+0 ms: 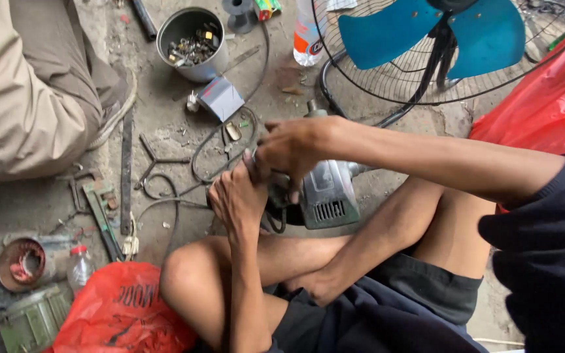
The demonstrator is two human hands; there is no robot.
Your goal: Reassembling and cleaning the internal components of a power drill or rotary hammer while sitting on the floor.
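A grey metal power tool (328, 193) with vent slots lies across my lap, above my crossed bare legs. My right hand (290, 147) reaches in from the right and is closed over the tool's front end from above. My left hand (235, 196) comes up from below and grips the same front end from the left, its fingers wrapped tight. The part of the tool under both hands is hidden. A black cable (204, 153) loops on the concrete floor just beyond the hands.
A metal tin of bolts (191, 42), a small grey box (220, 98) and a plastic bottle (305, 33) stand beyond. A blue-bladed fan (426, 33) fills the top right. Red bags (119, 314) (550, 98), floor tools (102, 209), a copper-wound coil (24, 261). Another person's beige-trousered leg (27, 85) at left.
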